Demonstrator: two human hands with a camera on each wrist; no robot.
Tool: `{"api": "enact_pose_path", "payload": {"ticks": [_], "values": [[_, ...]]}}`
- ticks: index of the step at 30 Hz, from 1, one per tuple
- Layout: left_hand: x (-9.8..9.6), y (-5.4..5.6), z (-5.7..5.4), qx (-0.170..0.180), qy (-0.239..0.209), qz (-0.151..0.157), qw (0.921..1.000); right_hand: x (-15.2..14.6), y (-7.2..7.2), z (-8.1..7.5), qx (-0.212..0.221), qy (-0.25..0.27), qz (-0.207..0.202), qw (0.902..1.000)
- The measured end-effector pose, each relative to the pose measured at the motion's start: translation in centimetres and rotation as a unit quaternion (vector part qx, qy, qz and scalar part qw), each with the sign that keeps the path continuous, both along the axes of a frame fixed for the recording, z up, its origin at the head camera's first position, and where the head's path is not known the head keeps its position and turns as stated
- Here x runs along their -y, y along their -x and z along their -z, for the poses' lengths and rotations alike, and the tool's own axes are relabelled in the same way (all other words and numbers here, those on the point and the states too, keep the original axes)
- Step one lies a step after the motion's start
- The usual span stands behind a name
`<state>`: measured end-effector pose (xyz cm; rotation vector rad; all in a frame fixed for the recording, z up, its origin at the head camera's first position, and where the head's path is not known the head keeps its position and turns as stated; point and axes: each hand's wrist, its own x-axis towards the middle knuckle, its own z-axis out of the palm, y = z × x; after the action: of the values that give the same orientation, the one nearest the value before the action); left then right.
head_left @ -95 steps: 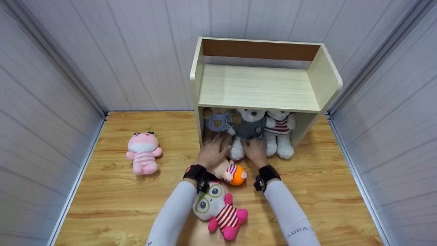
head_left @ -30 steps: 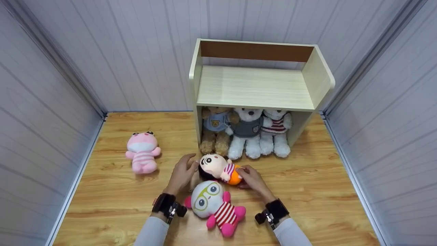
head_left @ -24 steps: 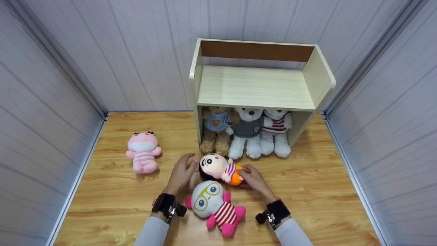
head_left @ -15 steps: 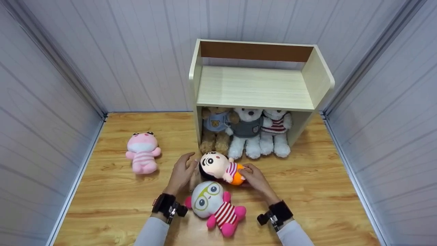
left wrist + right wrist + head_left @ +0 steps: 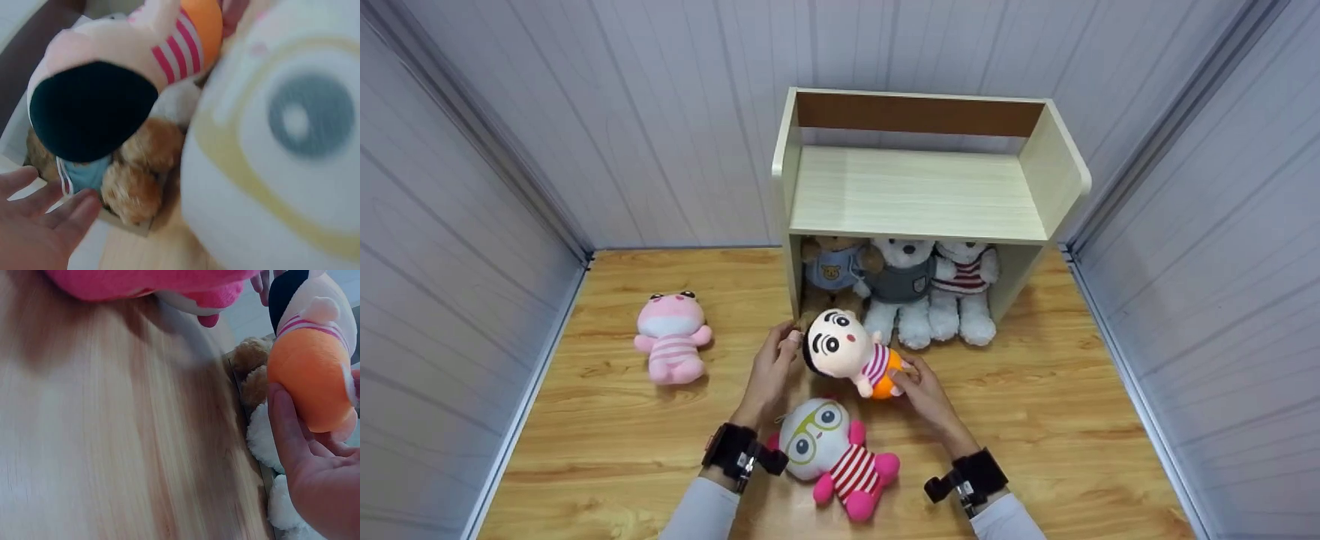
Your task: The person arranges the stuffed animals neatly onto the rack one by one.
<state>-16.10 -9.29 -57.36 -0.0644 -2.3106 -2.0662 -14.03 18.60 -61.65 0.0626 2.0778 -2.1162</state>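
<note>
My right hand pinches a plush boy doll by its orange shorts, thumb on one side in the right wrist view. The doll has black hair, a pink-striped shirt and a head tilted up to the left, raised off the floor. Close by its head is my left hand, fingers apart and slightly bent, a gap between them and the hair in the left wrist view. Below the doll lies a plush panda with green glasses, pink limbs and a red-striped body.
A pale wooden shelf stands behind. In its lower bay sit a brown teddy bear, a white bear in a grey top and a white bear in red stripes. A pink plush frog lies left. Panelled walls enclose the floor.
Both hands drew back from the bears in the shelf to the boy doll. My right hand gripped its shorts and lifted it, head rising. My left hand moved slightly up and right.
</note>
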Motion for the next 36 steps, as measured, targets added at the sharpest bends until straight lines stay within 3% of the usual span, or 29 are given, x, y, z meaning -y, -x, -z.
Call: {"api": "enact_pose_path", "payload": {"ticks": [5,8,18,22,27,36], "values": [[-1.0,-0.1,-0.9,0.029,-0.049,0.013,0.9983,0.1,0.0,0.1,-0.009,0.024,0.008,0.9996],[-1.6,-0.1,-1.1,0.034,-0.050,0.023,0.9979,0.2,0.0,0.1,-0.012,0.035,0.012,0.9992],[-3.4,0.2,-1.3,0.000,-0.052,0.001,0.9987,0.6,-0.5,0.5,-0.022,0.070,0.006,0.9973],[-3.7,0.3,-1.7,-0.004,-0.048,-0.013,0.9988,0.4,-0.8,0.5,-0.024,0.057,0.001,0.9981],[-4.0,0.5,-2.2,-0.004,-0.092,-0.026,0.9954,-0.2,-0.9,-0.2,-0.032,0.012,-0.016,0.9993],[-4.2,0.7,-3.3,-0.015,-0.138,0.016,0.9902,-0.7,-0.6,-1.6,-0.070,-0.030,-0.050,0.9958]]}}
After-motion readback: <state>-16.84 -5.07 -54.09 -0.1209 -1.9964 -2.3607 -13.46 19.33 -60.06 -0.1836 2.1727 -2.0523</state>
